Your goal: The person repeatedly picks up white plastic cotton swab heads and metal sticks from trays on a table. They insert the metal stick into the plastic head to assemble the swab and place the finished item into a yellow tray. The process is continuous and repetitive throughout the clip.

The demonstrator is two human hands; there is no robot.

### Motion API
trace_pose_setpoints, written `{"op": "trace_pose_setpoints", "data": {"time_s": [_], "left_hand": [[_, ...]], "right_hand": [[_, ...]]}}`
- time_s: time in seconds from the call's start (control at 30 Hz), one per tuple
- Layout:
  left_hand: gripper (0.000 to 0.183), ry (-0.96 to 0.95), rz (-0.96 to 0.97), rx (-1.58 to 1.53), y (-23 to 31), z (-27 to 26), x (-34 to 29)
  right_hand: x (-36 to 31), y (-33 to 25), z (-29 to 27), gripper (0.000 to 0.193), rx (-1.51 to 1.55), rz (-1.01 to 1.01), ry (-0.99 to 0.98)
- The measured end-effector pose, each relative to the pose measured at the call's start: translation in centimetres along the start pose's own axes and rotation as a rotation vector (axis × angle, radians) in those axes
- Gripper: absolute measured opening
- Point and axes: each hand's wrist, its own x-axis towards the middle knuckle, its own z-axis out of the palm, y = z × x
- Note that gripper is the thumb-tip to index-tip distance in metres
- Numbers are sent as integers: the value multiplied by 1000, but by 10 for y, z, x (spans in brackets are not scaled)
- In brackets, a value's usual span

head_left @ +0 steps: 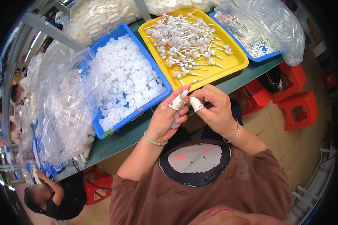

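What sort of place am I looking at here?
Likely a small-parts assembly workshop. A blue tray of white plastic discs and a yellow tray of rod-shaped pieces stand on a green workbench, and the left hand holds something small and whitish.

Over my feed the plastic tray (233, 66) read yellow, its heaped disc-and-pin pieces (180, 39) white with reddish strands. Left of that tray I saw a blue tub (142, 109) of milky, translucent discs (125, 71); right of it, a shallow blue tray (266, 57). The tabletop (118, 142) beneath it was dark green. On its near side I made out white wraps (177, 102) on the left hand (166, 115) and right hand (218, 110), a pale-green beaded bracelet (154, 141), a silvery bangle (237, 131), and a brown T-shirt (202, 192) printed in black, white and pink.
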Motion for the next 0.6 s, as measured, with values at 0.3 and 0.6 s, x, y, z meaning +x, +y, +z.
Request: {"op": "trace_pose_setpoints", "data": {"time_s": [0.3,0.6], "left_hand": [[43,25,-18,24,2,5,-1],[41,20,-9,43,0,1,-1]], "right_hand": [[-1,0,3,6,73,60,31],[-4,-2,-3,7,229,250,-70]]}}
